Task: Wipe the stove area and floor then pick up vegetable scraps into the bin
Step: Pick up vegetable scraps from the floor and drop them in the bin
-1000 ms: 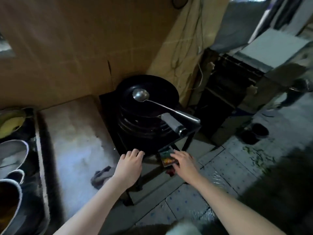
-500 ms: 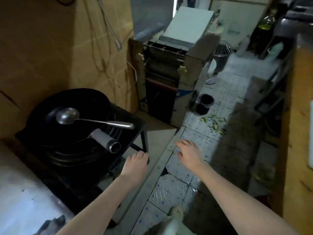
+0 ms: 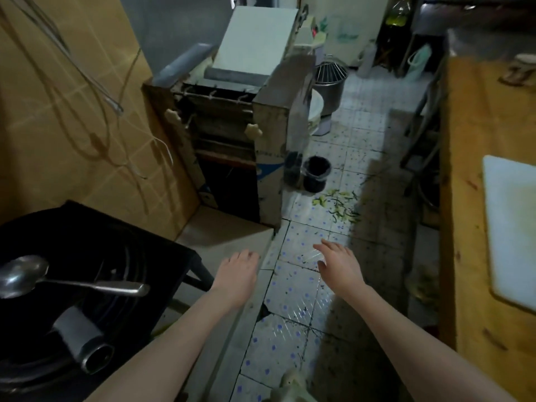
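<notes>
Both empty hands (image 3: pixel 290 271) hover over the floor (image 3: pixel 293 311) (wok (image 3: pixel 43 314) cropped).

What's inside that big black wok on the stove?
A metal ladle rests in the wok, its handle reaching over the rim. No food is visible, though the dark interior and the frame edge hide part of it.

Two bare hands, left (image 3: pixel 237 271) and right (image 3: pixel 339 264); one wok (image 3: pixel 43 314); one ladle (image 3: pixel 26 274); one black bin (image 3: pixel 316 173), perhaps two; one scatter of vegetable scraps (image 3: pixel 339 206); one cutting board (image 3: pixel 510 224)
</notes>
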Available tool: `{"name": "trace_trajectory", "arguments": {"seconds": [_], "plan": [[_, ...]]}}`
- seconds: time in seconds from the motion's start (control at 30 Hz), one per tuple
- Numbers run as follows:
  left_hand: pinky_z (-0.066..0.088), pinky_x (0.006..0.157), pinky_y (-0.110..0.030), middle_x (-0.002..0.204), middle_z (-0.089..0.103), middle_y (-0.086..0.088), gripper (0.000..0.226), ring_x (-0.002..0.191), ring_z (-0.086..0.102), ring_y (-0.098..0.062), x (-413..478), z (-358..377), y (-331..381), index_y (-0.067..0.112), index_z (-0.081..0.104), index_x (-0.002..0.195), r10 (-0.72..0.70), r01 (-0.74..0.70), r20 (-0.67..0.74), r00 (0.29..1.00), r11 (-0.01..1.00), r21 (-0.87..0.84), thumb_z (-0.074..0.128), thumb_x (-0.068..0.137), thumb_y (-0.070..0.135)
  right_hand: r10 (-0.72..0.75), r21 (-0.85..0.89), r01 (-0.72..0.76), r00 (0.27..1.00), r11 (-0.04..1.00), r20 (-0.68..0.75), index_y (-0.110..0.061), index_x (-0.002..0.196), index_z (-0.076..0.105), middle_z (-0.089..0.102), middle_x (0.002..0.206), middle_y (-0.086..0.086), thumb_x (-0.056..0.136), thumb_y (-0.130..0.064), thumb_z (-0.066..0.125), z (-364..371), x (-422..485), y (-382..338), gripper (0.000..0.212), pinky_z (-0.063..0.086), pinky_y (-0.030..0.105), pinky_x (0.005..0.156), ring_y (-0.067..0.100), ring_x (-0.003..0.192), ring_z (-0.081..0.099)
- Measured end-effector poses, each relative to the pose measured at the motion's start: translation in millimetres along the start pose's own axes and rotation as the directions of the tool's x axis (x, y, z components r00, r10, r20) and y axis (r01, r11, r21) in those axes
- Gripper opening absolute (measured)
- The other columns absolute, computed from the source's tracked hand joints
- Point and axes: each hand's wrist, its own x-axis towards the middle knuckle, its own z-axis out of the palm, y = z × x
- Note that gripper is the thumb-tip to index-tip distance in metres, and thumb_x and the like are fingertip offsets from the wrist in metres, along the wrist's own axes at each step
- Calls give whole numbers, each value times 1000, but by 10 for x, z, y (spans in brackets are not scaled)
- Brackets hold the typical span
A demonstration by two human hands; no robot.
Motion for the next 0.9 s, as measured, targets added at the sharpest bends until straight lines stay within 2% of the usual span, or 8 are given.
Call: {"name": "trace_trajectory", "arguments": {"seconds": [0.47, 0.9], "plan": [[41, 92, -37, 133, 44, -5, 44, 118, 46, -24, 1336, -322, 339, 17, 35, 138, 137, -135, -53, 989, 990, 42, 42, 96, 23, 149, 77, -143, 985, 987, -89, -26, 139, 44, 42, 148, -2, 93, -16, 53, -354, 556, 726, 48, 25, 36, 115, 17, 138, 35], [40, 90, -36, 129, 46, -5, 39, 115, 47, -23, 2913, -482, 361, 16, 40, 133, 292, -291, -20, 956, 956, 36, 42, 95, 20, 321, 56, -317, 945, 947, -67, -25, 139, 44, 42, 148, 1, 92, -15, 53, -517, 1416, 1071, 49, 28, 37, 116, 18, 138, 36]]}}
